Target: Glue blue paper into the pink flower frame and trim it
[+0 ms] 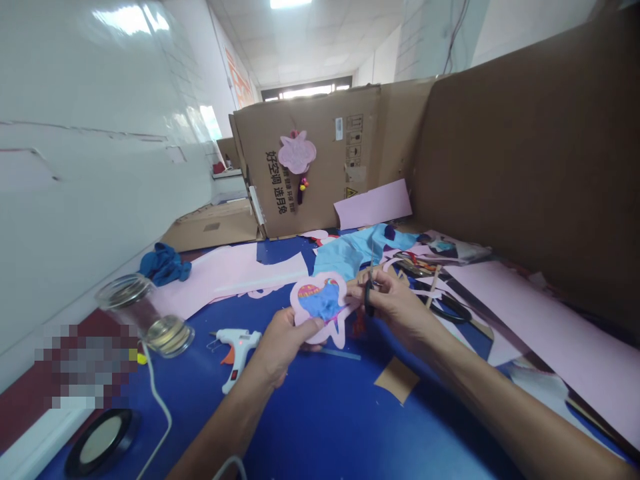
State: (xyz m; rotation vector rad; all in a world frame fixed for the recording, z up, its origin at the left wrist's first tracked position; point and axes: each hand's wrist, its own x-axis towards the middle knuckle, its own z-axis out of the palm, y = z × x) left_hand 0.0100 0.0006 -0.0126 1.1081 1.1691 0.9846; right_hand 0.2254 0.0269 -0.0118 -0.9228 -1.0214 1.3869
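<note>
Left hand (286, 339) pinches pink scalloped cutout (320, 299) between thumb and fingers, wrinkled blue fabric (326, 304) at centre; prongs point toward wearer, long axis slanting near-right. Right hand (391, 295) curls round black-handled scissors (369, 300) just right of left fingers, blades pointing away. Glass jar (150, 308) farther left, pale liquid (171, 331) at bottom.

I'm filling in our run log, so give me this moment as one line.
left hand: holding pink-rimmed cutout | right hand: holding scissors, blades up | glue gun: lying on blue table
</note>
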